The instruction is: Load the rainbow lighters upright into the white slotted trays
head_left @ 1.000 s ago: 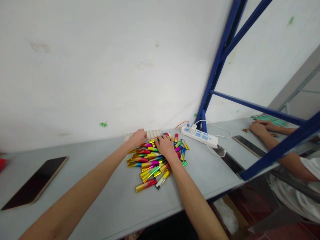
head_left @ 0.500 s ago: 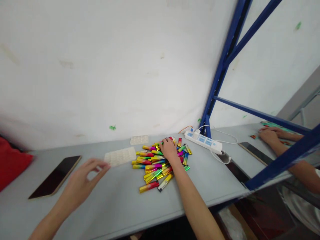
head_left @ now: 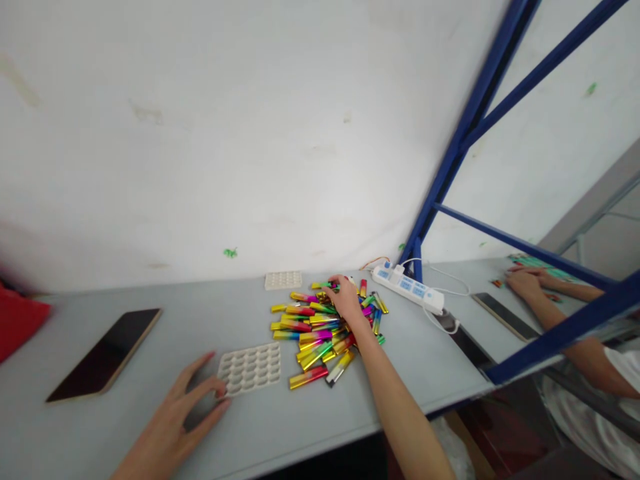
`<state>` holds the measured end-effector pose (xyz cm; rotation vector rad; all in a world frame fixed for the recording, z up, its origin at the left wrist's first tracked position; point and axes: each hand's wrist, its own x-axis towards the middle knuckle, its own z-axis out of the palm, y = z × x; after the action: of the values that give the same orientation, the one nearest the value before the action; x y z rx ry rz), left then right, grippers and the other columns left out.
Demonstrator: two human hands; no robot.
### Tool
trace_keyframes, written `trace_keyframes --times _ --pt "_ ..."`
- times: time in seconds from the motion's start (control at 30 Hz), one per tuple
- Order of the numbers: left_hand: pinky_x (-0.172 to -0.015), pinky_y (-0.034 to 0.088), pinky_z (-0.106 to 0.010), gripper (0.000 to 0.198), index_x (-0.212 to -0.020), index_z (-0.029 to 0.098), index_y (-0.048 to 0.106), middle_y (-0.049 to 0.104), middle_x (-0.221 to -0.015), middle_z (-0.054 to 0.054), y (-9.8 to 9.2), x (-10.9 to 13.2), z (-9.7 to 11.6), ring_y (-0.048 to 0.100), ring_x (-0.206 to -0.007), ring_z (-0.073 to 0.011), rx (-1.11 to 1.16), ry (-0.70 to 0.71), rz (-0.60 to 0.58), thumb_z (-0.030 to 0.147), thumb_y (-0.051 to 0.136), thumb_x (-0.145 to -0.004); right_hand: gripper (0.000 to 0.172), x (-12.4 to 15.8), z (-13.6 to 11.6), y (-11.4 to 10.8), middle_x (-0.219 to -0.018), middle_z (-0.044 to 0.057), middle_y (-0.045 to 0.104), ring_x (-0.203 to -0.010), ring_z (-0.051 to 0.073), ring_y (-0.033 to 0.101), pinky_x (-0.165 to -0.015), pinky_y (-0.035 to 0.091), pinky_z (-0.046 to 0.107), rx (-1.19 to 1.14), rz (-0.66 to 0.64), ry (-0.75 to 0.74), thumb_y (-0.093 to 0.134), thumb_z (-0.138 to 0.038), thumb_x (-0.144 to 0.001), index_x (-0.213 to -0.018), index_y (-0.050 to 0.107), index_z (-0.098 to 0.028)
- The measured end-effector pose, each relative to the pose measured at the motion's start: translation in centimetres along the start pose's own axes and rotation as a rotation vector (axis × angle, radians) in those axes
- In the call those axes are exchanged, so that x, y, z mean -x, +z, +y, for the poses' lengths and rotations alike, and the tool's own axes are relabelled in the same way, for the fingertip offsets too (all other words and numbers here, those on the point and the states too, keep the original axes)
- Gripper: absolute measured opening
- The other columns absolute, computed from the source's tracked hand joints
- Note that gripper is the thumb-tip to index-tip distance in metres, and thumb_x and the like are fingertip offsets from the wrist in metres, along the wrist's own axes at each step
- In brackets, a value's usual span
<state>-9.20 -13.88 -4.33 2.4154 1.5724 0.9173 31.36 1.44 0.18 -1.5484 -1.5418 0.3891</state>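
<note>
At the left edge of a white plastic tray with rows of small cells, my left hand pinches the near corner between thumb and fingers, while its other fingers are spread. The tray lies flat on the grey table. My right hand reaches to the far side of a loose pile of shiny multicoloured lighters. Its fingers curl round a green and yellow lighter, partly hidden by the hand. Near the wall lies a second white tray.
A dark tablet-like slab lies at the left, with red cloth beyond. A white power strip with cables sits right of the pile, near a blue metal frame. Another person's hands are at the far right.
My left hand has brought the cell tray nearer, down onto the table in front of the pile's left side. My right hand has lifted slightly, its fingers now curled at the pile's far edge.
</note>
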Motion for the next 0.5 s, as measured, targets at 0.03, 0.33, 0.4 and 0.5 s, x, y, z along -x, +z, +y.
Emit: trace_keyframes --times 0.03,0.33,0.4,0.5 --pt "-0.109 0.065 -0.050 0.041 -0.090 0.028 0.078 0.070 -0.148 -0.009 -0.1 -0.3 0.1 0.075 -0.127 -0.0351 0.014 0.003 -0.023 0.063 0.058 -0.099 0.022 -0.2 0.1 0.2 -0.113 0.014 0.082 -0.110 0.030 0.075 -0.107 0.053 0.046 -0.074 0.012 0.008 0.079 -0.033 -0.091 -0.106 0.074 -0.019" --pt "-0.119 0.058 -0.050 0.071 -0.155 0.030 0.055 0.069 -0.152 -0.009 0.2 -4.4 -0.2 0.070 -0.135 -0.0338 0.106 0.038 -0.102 0.057 0.072 -0.091 0.051 -1.0 -0.7 0.1 -0.093 0.006 0.080 -0.088 0.023 0.073 -0.081 0.061 0.035 -0.630 0.019 0.072 0.081 -0.067 -0.078 -0.098 0.077 -0.020" --pt "-0.121 0.056 -0.048 0.083 -0.161 0.028 0.052 0.063 -0.161 -0.012 0.5 -5.8 -0.9 0.066 -0.143 -0.0354 0.092 0.085 -0.153 0.058 0.076 -0.088 0.052 -0.5 -1.6 -0.2 -0.090 0.005 0.078 -0.085 0.022 0.072 -0.075 0.060 0.032 -0.692 0.005 0.077 0.080 -0.070 -0.077 -0.094 0.075 -0.021" --pt "-0.122 0.055 -0.050 0.073 -0.144 0.026 0.069 0.064 -0.159 -0.013 0.9 -7.3 -1.7 0.064 -0.145 -0.0375 0.076 0.122 -0.227 0.064 0.080 -0.083 0.054 0.1 -2.7 -0.1 -0.081 0.002 0.072 -0.071 0.019 0.067 -0.064 0.057 0.030 -0.762 -0.032 0.098 0.075 -0.075 -0.079 -0.094 0.070 -0.023"
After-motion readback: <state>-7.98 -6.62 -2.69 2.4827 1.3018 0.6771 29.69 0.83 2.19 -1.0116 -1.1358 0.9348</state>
